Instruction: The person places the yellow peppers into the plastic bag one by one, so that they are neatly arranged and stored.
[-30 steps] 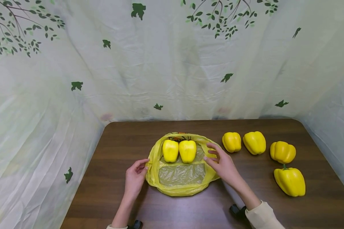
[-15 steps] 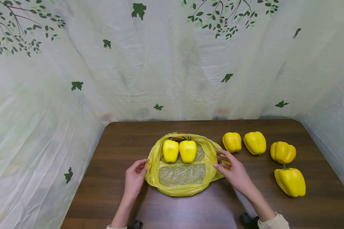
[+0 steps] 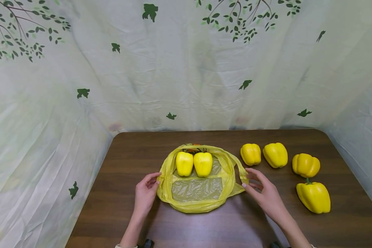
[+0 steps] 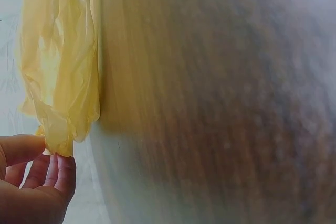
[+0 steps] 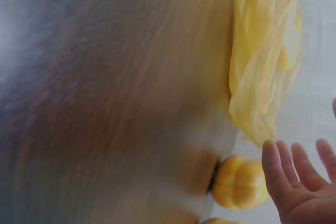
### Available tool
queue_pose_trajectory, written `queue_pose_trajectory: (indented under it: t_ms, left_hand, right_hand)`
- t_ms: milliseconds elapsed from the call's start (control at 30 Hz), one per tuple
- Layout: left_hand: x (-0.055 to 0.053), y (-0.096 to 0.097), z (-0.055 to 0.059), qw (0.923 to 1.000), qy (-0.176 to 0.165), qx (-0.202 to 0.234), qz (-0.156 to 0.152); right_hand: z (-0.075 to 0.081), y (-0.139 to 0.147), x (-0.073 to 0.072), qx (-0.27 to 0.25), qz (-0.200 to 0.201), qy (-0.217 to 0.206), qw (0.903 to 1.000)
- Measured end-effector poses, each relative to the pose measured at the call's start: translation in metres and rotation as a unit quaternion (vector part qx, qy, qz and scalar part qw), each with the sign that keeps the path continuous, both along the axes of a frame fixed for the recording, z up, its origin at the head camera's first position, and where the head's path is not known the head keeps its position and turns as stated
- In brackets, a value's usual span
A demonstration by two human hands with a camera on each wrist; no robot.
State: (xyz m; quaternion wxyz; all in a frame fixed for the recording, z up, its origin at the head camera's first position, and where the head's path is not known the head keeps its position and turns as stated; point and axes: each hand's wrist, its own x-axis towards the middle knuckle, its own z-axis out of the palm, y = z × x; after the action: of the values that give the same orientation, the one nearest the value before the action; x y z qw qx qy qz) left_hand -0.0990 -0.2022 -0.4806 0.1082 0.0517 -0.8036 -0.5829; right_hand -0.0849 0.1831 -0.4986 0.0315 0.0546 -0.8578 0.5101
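Note:
A yellow plastic bag [image 3: 198, 206] lies with its mouth spread wide on the table. Inside, toward the back, two yellow bell peppers [image 3: 184, 164] sit side by side. My left hand [image 3: 145, 194] pinches the bag's left edge; in the left wrist view, the thumb and fingers [image 4: 65, 174] close on its gathered yellow film [image 4: 63, 77]. At the right side, my right hand [image 3: 265, 194] has its fingertips at the drawn-out bag handle [image 3: 243, 175]. The right wrist view shows those fingers [image 5: 310, 174] fairly straight and spread, close to the handle's tip.
Several more yellow bell peppers stand on the right: two along the back [image 3: 275, 155], another [image 3: 306, 165] farther right, and a larger one with a green stem [image 3: 313, 197] nearer. The brown wooden table [image 3: 127, 151] backs onto a white leaf-patterned curtain [image 3: 186, 79].
My right hand has moved right and slightly toward me from over the bag's edge, and the bag's right handle has stretched outward with it. The left hand has stayed in place.

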Motion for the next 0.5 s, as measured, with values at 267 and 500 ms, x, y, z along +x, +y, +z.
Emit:
queue_pose_trajectory:
  t_ms: [267, 500]
  left_hand:
    - [0.002, 0.000, 0.001, 1.0000, 0.003, -0.008, 0.004]
    - [0.002, 0.001, 0.001, 1.0000, 0.001, -0.004, 0.003]
  right_hand:
    - [0.004, 0.014, 0.014, 0.020, -0.031, -0.026, 0.9990]
    - [0.009, 0.027, 0.027, 0.035, -0.069, -0.031, 0.9965]
